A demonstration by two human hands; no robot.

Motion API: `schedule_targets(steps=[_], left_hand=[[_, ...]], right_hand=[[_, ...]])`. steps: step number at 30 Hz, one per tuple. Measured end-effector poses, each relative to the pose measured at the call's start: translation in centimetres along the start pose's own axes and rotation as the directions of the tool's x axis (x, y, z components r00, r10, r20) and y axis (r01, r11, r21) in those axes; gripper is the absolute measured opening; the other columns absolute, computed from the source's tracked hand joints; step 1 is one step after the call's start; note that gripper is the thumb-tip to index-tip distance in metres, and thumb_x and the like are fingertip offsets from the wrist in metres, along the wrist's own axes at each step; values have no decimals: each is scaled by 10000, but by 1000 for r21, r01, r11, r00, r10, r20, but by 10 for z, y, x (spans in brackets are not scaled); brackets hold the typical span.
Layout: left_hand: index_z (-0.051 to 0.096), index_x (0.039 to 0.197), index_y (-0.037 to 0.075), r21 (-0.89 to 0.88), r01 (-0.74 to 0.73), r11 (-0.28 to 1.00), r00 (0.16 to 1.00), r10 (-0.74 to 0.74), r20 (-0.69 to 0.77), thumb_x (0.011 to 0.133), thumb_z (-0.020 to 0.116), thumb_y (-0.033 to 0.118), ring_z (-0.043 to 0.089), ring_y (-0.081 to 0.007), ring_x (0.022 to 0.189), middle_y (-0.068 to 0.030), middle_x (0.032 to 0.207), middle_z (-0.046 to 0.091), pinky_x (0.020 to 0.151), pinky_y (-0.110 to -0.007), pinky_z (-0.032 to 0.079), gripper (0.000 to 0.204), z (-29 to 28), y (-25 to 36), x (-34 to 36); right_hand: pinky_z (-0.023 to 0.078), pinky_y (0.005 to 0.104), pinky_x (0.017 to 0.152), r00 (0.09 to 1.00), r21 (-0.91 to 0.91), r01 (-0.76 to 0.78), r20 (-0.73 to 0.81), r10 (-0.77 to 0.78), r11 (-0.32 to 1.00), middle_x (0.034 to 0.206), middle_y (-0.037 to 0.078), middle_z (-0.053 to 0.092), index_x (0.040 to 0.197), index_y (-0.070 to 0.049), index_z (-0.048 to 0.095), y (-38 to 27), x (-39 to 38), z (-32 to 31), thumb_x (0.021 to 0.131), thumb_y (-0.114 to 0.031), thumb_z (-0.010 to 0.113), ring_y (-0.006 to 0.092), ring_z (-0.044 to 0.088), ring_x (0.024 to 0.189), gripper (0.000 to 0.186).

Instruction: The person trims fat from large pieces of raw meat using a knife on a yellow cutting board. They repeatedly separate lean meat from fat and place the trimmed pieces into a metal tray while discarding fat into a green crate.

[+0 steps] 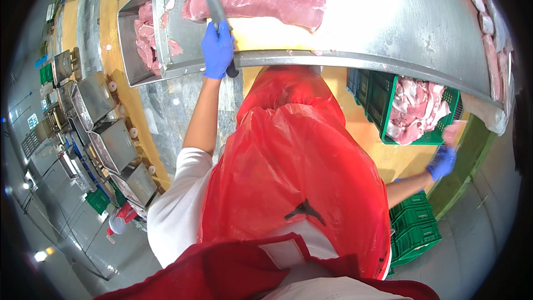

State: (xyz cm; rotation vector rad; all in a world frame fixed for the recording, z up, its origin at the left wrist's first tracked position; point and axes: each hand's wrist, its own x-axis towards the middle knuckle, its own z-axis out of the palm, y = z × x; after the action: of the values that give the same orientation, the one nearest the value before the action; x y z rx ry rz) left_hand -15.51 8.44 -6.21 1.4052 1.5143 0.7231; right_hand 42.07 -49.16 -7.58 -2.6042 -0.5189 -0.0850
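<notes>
Your left hand (pixel 217 50), in a blue glove, is closed around the dark handle of a knife (pixel 212 0) at the near edge of the steel bench (pixel 388 16). The blade points away from you and its tip lies over the left end of a long pink cut of meat (pixel 258 3). That cut lies across a pale yellow cutting board (pixel 266 36) on the bench, just beyond your left hand.

Your right hand (pixel 443 161), also in a blue glove, is stretched out low to your right, below bench level, and grips a small pale piece of meat (pixel 454 131). It is held just beside the rim of a green crate (pixel 383 105) filled with meat trimmings. Another green crate (pixel 416 228) sits below your right forearm.

To the left of the board, a steel tray (pixel 126 44) holds more meat scraps. A red plastic apron (pixel 294 172) covers your front.
</notes>
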Motion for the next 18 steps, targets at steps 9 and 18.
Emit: schedule_targets(steps=[9,18], left_hand=[[532,953,95,-219,255,942,931,-177,321,1030,511,257,461,-68,499,15,639,493,440,-244,387,181,-18,-85,40],[562,1047,-17,26,30,999,754,-40,656,978,504,296,668,-372,756,-232,853,673,715,-439,518,326,93,-15,23]], right_hand=[[481,345,976,603,437,79,695,-392,896,1196,163,674,1311,42,570,-424,-129,182,938,-222,672,227,636,1123,468],[549,326,791,837,632,-404,548,-12,661,1052,155,706,1170,-1,669,-445,-82,337,851,-188,708,215,677,926,372]])
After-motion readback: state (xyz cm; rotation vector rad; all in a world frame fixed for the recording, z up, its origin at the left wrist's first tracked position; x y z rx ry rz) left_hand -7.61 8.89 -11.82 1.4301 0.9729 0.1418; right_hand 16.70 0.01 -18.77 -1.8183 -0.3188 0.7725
